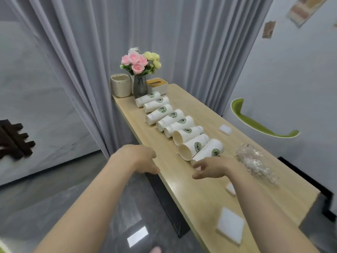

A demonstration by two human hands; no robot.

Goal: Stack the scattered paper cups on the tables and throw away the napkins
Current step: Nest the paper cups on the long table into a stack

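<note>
Several white paper cups with green logos lie on their sides in a row along the wooden table (142, 125). The nearest cup (209, 151) lies just beyond my right hand (213, 168), whose fingers are spread and loosely bent over the tabletop, holding nothing. The cup behind it (193, 146) shows its open mouth. My left hand (144, 159) hovers at the table's left edge with relaxed, downward-curled fingers, empty. White napkins lie on the table: one near the front (230, 226), one partly behind my right forearm (230, 189), one at the far right (225, 129).
A crumpled clear plastic wrapper (255, 163) lies right of the cups. At the table's far end stand a cream canister (120, 87), a dark vase of flowers (140, 86) and a tissue box (157, 84). Grey curtains hang behind. Dark glossy floor lies to the left.
</note>
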